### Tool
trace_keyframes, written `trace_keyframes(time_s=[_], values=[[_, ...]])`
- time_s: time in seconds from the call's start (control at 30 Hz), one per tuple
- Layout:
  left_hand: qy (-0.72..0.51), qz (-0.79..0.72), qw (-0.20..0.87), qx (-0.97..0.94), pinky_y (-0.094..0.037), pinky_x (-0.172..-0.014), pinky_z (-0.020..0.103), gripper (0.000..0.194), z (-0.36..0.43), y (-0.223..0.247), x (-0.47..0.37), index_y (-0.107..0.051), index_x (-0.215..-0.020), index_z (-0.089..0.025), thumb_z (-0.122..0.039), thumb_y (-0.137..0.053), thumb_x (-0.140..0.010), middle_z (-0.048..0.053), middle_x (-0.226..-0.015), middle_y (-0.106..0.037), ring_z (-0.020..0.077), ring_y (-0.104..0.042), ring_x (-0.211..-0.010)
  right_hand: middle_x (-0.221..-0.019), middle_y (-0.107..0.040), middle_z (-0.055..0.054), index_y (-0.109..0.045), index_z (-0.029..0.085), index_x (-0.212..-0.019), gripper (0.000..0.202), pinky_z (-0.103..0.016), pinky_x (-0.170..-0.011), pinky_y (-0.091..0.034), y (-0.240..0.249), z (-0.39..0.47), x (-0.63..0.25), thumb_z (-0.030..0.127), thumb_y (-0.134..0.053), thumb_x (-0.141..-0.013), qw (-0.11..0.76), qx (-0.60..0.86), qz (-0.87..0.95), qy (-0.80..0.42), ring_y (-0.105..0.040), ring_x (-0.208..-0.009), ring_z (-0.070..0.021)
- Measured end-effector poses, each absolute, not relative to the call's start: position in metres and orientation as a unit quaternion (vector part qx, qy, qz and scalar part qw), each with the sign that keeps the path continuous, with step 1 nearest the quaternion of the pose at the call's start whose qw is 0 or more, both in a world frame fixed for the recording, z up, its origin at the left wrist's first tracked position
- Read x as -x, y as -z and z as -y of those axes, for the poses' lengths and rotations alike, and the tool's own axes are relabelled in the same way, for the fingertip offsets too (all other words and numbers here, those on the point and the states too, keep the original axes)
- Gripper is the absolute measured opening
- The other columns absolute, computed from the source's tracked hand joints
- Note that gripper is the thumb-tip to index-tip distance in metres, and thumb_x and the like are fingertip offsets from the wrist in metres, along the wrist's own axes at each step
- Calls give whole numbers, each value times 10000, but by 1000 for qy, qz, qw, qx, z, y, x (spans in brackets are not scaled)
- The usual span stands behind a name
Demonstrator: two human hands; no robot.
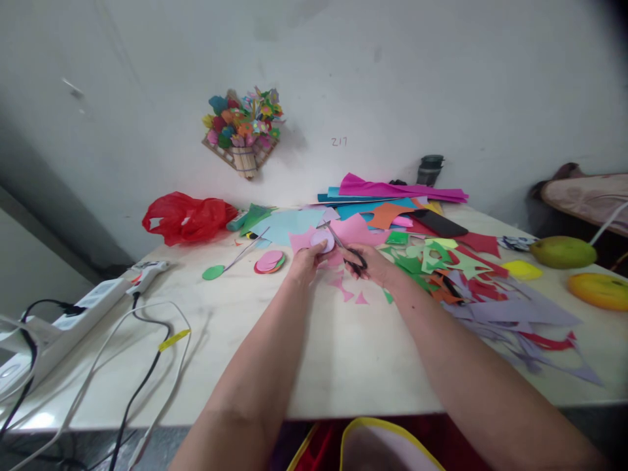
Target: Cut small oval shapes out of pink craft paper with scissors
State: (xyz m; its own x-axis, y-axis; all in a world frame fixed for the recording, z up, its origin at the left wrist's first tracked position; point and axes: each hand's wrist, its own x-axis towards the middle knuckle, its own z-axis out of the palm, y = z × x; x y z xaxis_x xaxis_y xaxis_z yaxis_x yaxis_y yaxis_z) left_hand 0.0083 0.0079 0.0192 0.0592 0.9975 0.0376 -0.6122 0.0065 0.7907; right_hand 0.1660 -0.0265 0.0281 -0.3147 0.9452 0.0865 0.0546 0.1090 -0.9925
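Between the thumb and fingers of my left hand (310,260) is a pale lilac disc (322,241), held against pink paper (350,230). My right hand (370,263) grips black-handled scissors (354,258), their blades reaching to the disc's upper right edge. Small pink scraps (347,293) lie on the table just below my hands. To the left rests a small stack of round cut-outs (269,261), pink on top with green and red edges showing. Farther left is a green round piece (212,272) beside thin stems.
Many coloured paper scraps (471,281) spread over the right side, with a dark phone (438,223) behind them. Two mangoes (563,252) sit at the far right. A red plastic bag (189,218) lies back left. A power strip (88,307) and cables occupy the left edge.
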Motion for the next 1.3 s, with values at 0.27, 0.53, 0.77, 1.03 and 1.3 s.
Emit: trace_keyframes(time_s=[0.27, 0.53, 0.77, 1.03, 1.3], values=[[-620, -286, 657, -320, -576, -733, 295, 133, -9, -18, -6, -665, -810, -70, -36, -683, -684, 108, -793, -704, 192, -683, -745, -501, -530, 46, -498, 176, -741, 313, -174, -277, -178, -29, 27, -166, 464, -618, -734, 423, 403, 609, -537, -443, -337, -59], [-601, -301, 661, -335, -565, -709, 276, 113, -10, -19, -1, -660, -827, -53, -27, -641, -719, 95, -797, -699, 163, -672, -700, -480, -512, 44, -489, 173, -719, 314, -176, -272, -161, -28, 25, -165, 461, -613, -732, 417, 402, 610, -542, -433, -326, -60], [-593, -304, 666, -334, -562, -708, 261, 113, -11, -19, 2, -660, -835, -63, -25, -632, -733, 89, -803, -699, 158, -672, -709, -492, -515, 45, -491, 177, -746, 312, -169, -281, -166, -28, 25, -165, 460, -622, -734, 411, 404, 615, -538, -434, -331, -60], [-581, -308, 677, -330, -572, -698, 276, 134, -12, -19, 7, -657, -854, -67, -29, -645, -727, 99, -841, -700, 172, -680, -725, -484, -515, 47, -510, 179, -767, 277, -183, -283, -151, -28, 25, -165, 442, -585, -725, 409, 398, 618, -540, -436, -329, -67], [-566, -297, 684, -352, -576, -701, 265, 142, -13, -18, 12, -657, -868, -61, -25, -623, -735, 113, -857, -706, 187, -685, -780, -451, -477, 59, -507, 179, -742, 274, -185, -303, -211, -31, 27, -163, 433, -603, -703, 407, 398, 601, -561, -399, -317, -60]])
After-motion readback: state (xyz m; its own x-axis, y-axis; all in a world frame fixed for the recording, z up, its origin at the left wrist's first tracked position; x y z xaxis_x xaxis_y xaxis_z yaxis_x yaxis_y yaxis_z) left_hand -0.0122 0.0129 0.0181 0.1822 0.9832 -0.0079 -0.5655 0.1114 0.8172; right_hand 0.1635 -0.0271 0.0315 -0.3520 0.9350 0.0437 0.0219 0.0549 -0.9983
